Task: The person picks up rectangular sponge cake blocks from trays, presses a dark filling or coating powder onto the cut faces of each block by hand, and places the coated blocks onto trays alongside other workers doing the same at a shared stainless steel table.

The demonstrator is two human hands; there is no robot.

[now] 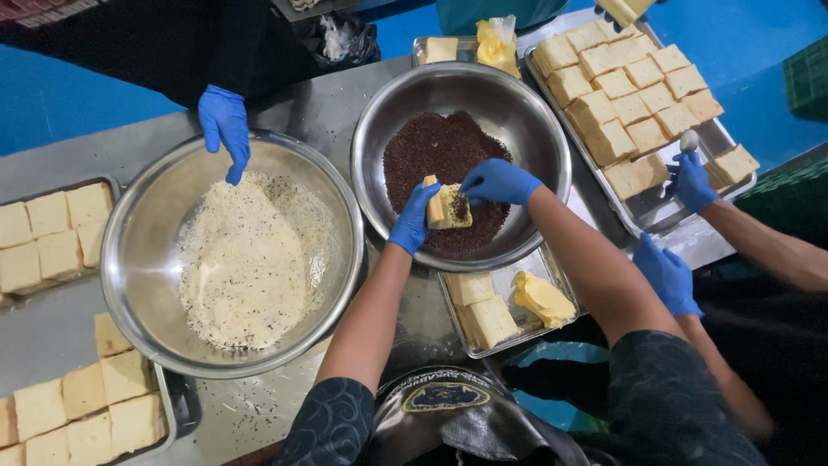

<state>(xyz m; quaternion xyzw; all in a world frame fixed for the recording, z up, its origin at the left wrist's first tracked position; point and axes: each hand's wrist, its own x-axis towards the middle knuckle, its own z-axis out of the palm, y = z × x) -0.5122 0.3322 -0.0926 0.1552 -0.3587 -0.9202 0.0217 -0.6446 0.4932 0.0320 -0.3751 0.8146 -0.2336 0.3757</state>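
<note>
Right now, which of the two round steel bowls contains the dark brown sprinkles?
The round steel bowl on the right, where both blue-gloved hands hold a bread slice; the left bowl holds pale shredded cheese.

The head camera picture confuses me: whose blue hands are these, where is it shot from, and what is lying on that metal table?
There is one picture, from a camera on a person's head, looking down at their own arms. Their gloved left hand and right hand together hold a slice of bread over a steel bowl of dark sprinkles. Beside it stands a bowl of grated cheese. Below lies a small tray with bread and butter. The other blue gloves belong to co-workers: one hand reaches in at the cheese bowl's rim, and two more are at the right, by a tray of bread slices. More bread trays lie at the left.
</note>
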